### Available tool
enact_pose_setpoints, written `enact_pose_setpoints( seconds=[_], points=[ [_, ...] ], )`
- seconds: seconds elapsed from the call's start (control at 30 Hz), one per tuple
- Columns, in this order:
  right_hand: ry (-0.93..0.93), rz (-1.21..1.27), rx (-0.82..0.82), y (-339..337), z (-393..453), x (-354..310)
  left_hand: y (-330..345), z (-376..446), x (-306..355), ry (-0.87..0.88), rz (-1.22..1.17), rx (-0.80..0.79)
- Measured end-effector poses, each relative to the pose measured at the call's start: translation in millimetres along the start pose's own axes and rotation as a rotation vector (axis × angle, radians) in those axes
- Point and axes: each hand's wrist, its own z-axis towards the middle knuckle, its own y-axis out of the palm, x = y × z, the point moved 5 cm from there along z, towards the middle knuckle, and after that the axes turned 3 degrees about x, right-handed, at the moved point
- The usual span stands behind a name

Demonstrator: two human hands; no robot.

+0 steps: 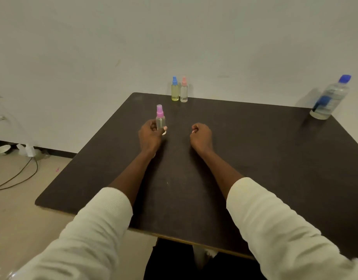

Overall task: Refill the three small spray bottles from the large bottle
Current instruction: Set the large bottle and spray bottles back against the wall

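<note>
Three small spray bottles and one large bottle stand on a dark table set against a pale wall. Left hand grips the purple-capped spray bottle round its lower body, fingers and thumb curled on it; bottle is upright w/ cap on, near the middle of the surface, toward the far edge. Its body is clear; fill level can't be told. Right hand is closed into a loose fist holding nothing, resting on the surface just right of the left hand, apart from all bottles. Both forearms stretch in from the near edge, w/ cream sleeves pushed up. At the far edge, approx. mid-way along it, the blue-capped spray bottle and pink-capped spray bottle stand upright side by side, touching or nearly so, blue one on the left. Blue-capped one holds yellowish liquid, pink-capped one looks clear. Large bottle w/ blue cap and blue label stands at the far right corner, well apart from the hands and the small bottles; clear liquid inside. On the floor left of the table: a cable and a white bowl by the wall.
</note>
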Motion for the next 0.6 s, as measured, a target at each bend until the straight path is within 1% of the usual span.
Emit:
enact_pose_setpoints(
  seconds=[0.13,0.23,0.4,0.6],
  points=[
    [-0.104,-0.234,-0.032,30,58,-4,31,81,-7,0.023,0.034,0.041],
    [-0.123,-0.344,-0.007,46,97,-2,57,130,-11,0.044,0.045,0.046],
    [-0.109,-0.350,0.054,56,141,3,95,195,-14,0.086,0.122,0.018],
    [-0.096,-0.310,0.079,60,154,5,116,228,-11,0.111,0.220,0.006]
  ],
)
